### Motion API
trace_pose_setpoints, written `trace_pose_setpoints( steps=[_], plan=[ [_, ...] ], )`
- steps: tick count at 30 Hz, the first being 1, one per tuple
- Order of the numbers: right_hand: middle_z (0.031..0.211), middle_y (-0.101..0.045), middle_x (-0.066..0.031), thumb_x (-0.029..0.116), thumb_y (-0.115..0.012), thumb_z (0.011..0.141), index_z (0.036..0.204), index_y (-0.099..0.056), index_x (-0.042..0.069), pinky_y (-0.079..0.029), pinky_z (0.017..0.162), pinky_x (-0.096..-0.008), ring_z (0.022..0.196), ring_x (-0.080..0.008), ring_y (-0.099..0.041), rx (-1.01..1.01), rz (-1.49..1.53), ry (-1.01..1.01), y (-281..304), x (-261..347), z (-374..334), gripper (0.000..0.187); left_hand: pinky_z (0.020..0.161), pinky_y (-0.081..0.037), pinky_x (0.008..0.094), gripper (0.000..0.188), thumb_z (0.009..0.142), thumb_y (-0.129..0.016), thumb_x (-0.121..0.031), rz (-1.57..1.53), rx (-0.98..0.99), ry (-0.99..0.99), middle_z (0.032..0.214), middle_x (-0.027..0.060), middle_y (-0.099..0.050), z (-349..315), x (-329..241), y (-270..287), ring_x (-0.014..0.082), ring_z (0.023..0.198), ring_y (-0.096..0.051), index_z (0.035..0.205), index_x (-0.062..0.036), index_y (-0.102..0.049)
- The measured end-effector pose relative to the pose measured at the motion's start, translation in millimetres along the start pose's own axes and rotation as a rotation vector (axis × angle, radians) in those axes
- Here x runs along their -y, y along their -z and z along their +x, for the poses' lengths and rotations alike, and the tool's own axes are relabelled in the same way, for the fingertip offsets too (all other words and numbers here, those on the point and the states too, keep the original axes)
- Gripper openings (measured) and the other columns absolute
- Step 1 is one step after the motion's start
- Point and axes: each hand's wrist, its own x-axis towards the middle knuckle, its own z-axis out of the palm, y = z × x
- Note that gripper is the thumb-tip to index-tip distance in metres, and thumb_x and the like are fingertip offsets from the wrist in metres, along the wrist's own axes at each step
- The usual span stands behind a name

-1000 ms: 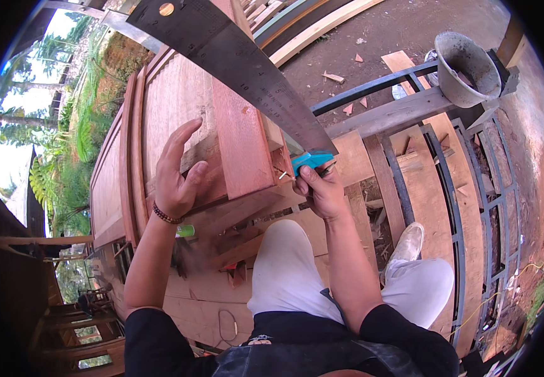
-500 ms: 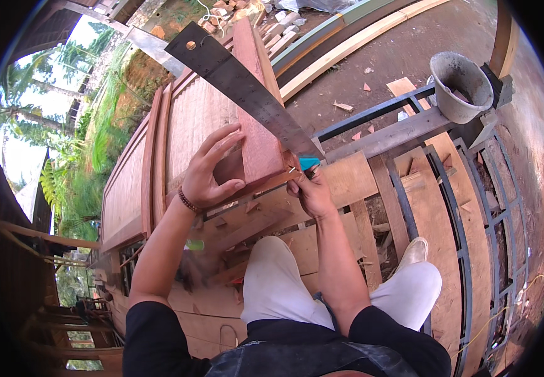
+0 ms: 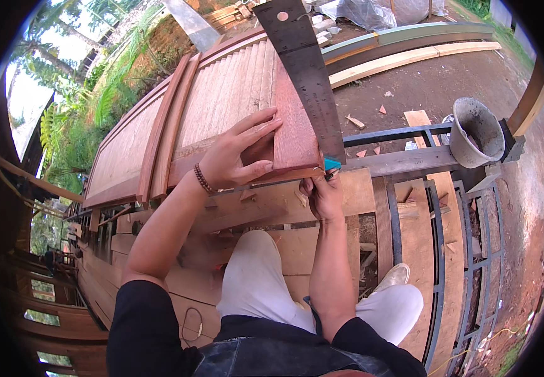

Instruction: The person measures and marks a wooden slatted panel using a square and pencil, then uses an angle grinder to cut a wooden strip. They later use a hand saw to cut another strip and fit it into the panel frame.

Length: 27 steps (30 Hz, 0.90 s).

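Note:
A reddish-brown wooden door or shutter (image 3: 292, 122) with a slatted panel lies tilted in front of me. My left hand (image 3: 242, 151) holds its near frame piece, fingers stretched over the top and thumb against the lower edge. At the near right corner my right hand (image 3: 323, 196) is closed round the teal handle of a handsaw (image 3: 306, 72). The dark blade rises along the door's right end, with scale marks along it and a hole at its far tip. Most of the handle is hidden behind my fingers and the corner.
Wooden planks (image 3: 416, 232) and dark metal frames (image 3: 438, 257) lie below and to my right. A grey bucket (image 3: 476, 135) stands at the right. Long timbers (image 3: 410, 63) lie farther off, and wood scraps are strewn about. A coiled cord (image 3: 191, 323) rests on boards near me.
The view has shifted, so the door and hands sit differently in the picture. The saw blade now stands more upright. Both hands keep their hold.

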Motion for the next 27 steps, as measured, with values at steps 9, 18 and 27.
trace_pose_setpoints(
  steps=[9,18,27],
  plan=[
    [0.066,-0.049,0.0002,0.015,-0.056,0.1,0.099,-0.055,0.01,-0.03,0.051,-0.0251,0.054,-0.0087,-0.041,-0.012,-0.056,-0.002,0.2,0.9,-0.5,0.005,0.112,-0.037,0.0412,0.065,0.086,-0.068,-0.037,-0.001,-0.004,-0.007,0.149,0.0173,-0.042,-0.4,-0.4,0.5,0.0349,0.135,-0.044,0.142,-0.0096,-0.05],
    [0.067,-0.05,-0.0002,0.017,-0.056,0.101,0.1,-0.055,0.011,-0.031,0.051,-0.025,0.055,-0.009,-0.041,-0.021,-0.041,0.004,-2.2,2.1,-2.6,0.006,0.112,-0.037,0.0414,0.066,0.084,-0.069,-0.035,-0.011,0.001,0.006,0.149,0.0177,-0.042,0.5,-2.7,0.9,0.0351,0.135,-0.044,0.142,-0.0096,-0.05],
    [0.068,-0.049,0.0001,0.015,-0.056,0.1,0.102,-0.056,0.011,-0.03,0.052,-0.0247,0.056,-0.0094,-0.041,0.019,-0.048,-0.009,-0.1,-0.3,-0.8,0.005,0.113,-0.036,0.0424,0.069,0.082,-0.07,-0.037,-0.023,0.01,0.003,0.149,0.0185,-0.042,0.1,0.5,2.0,0.0363,0.135,-0.044,0.141,-0.0067,-0.05]
  ],
)
